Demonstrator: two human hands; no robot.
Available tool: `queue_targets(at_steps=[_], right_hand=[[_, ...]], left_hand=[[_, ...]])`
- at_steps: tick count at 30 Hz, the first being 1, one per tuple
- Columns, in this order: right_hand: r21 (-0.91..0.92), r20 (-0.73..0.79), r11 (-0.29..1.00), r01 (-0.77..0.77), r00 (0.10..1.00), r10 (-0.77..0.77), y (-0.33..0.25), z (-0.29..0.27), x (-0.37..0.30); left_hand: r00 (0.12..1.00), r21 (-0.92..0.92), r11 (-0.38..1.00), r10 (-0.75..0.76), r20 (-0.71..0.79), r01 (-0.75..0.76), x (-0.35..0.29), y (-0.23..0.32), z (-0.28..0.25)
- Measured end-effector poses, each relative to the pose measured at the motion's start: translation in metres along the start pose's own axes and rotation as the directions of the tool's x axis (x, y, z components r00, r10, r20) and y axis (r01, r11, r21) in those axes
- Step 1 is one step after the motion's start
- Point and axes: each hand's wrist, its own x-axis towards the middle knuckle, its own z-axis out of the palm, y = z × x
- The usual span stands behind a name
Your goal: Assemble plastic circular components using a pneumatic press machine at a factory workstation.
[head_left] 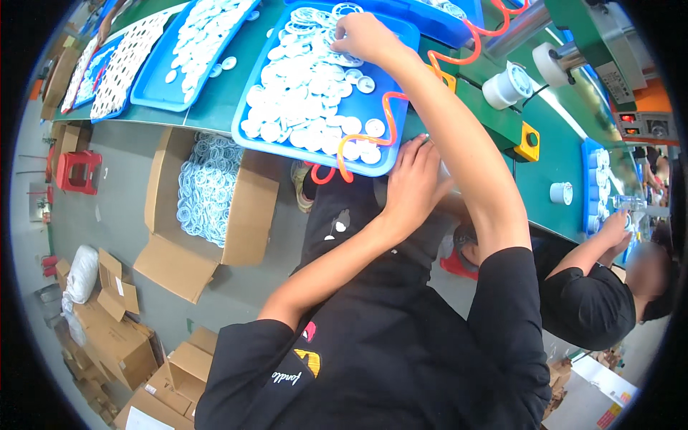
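Note:
A blue tray lies on the green table in front of me, heaped with small white plastic discs. Toward its far end sit wider, openwork white rings. My right hand reaches over that far end, thumb and fingers pinched together at the rings; what is between the fingertips is too small to make out. At the table's near edge, right of the tray, my left hand is closed, fingers curled. Something whitish shows in part beside its palm, mostly hidden.
An orange coiled hose crosses the tray's right side. Rightward are a white cylindrical part, a yellow button box and a white cup-shaped part. An open carton of clear rings stands below left. A co-worker sits at right.

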Motion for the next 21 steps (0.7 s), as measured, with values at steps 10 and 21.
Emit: queue_targets(at_steps=[10,21], right_hand=[[-0.014,0.100,1.000,0.001,0.995,0.001,-0.004,-0.006,-0.010],[0.187,-0.189,0.948,-0.257,0.938,0.291,-0.020,-0.135,-0.284]], left_hand=[[1.000,0.000,1.000,0.004,0.007,-0.004,0.001,-0.002,-0.002],[0.994,0.034,0.999,-0.036,0.107,0.033,0.002,-0.006,-0.009]])
